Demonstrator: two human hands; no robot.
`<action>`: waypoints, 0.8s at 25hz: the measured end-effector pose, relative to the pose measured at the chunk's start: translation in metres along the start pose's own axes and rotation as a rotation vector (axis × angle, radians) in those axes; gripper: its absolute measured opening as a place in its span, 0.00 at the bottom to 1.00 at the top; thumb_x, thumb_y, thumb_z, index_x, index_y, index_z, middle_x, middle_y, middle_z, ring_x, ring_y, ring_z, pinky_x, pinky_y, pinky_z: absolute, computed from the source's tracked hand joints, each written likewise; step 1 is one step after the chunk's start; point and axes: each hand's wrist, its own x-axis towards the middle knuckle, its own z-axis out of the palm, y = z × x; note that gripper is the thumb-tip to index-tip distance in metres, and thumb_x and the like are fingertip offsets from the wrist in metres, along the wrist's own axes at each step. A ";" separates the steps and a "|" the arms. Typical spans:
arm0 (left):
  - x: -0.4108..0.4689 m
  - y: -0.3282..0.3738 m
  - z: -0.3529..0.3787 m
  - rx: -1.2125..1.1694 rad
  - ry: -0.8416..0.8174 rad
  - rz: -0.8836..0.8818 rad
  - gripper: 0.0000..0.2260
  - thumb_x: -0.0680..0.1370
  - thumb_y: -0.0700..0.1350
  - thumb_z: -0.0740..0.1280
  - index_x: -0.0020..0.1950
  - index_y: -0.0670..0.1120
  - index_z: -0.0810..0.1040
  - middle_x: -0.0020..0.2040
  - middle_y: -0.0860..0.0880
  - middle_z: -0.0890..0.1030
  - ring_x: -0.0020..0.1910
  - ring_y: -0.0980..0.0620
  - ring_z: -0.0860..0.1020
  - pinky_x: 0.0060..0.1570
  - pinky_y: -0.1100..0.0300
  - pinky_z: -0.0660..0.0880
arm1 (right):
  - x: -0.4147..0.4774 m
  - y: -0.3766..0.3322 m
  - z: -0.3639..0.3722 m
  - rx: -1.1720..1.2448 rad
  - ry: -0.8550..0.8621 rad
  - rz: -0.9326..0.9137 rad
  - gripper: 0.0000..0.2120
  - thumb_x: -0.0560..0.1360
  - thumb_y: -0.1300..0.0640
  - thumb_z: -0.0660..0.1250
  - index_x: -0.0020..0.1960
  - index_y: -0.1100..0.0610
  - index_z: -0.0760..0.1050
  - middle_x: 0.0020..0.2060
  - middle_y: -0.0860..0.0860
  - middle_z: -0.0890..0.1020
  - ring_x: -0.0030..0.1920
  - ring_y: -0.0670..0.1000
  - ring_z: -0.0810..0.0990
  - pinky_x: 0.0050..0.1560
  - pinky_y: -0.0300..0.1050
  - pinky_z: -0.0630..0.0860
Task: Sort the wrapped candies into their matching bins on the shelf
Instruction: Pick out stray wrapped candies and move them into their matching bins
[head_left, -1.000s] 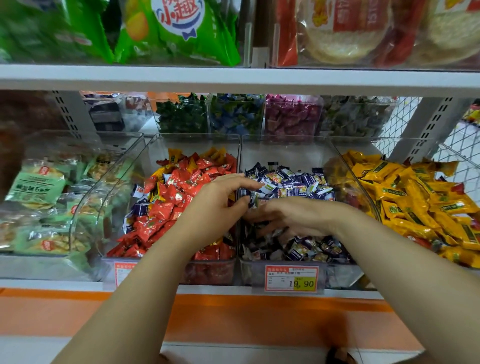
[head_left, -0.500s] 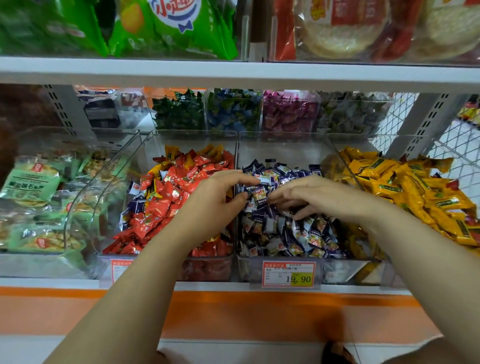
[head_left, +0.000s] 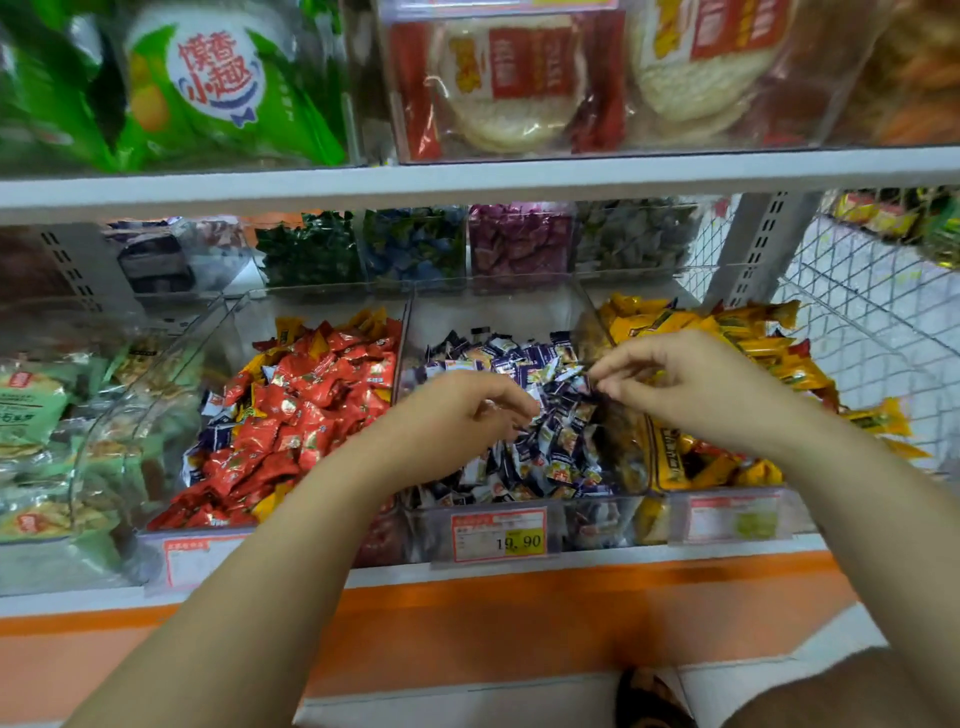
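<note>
Purple-and-white wrapped candies (head_left: 540, 415) fill clear plastic middle bin (head_left: 493, 306); both my hands over it: L hand (head_left: 457, 415) grip curled, contents unclear; R hand (head_left: 691, 384) fingertips pinched, can't tell on what.

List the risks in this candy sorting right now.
Purple candies and yellow ones already lie mixed into the red bin; more could slip across. The left hand and right hand crowd the purple bin, so a pinched piece may drop unseen.
</note>
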 end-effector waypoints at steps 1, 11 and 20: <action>0.009 0.005 0.008 -0.022 -0.184 -0.061 0.10 0.81 0.43 0.59 0.57 0.51 0.78 0.46 0.61 0.80 0.41 0.69 0.78 0.40 0.72 0.75 | -0.004 0.004 -0.002 0.000 0.009 0.002 0.07 0.75 0.59 0.67 0.50 0.50 0.80 0.46 0.44 0.82 0.45 0.37 0.77 0.41 0.24 0.71; 0.049 0.008 0.047 -0.278 -0.694 -0.541 0.20 0.82 0.55 0.48 0.70 0.51 0.68 0.68 0.43 0.72 0.63 0.46 0.74 0.63 0.52 0.71 | -0.005 0.018 -0.004 -0.046 -0.092 -0.057 0.11 0.78 0.58 0.62 0.57 0.49 0.78 0.51 0.45 0.80 0.46 0.37 0.76 0.39 0.25 0.70; 0.061 -0.008 0.043 -0.280 -0.407 -0.539 0.21 0.82 0.58 0.44 0.69 0.58 0.68 0.68 0.51 0.72 0.64 0.51 0.71 0.60 0.52 0.66 | -0.008 0.022 -0.007 -0.014 -0.096 -0.084 0.13 0.78 0.61 0.61 0.58 0.49 0.78 0.52 0.44 0.80 0.47 0.38 0.75 0.42 0.26 0.70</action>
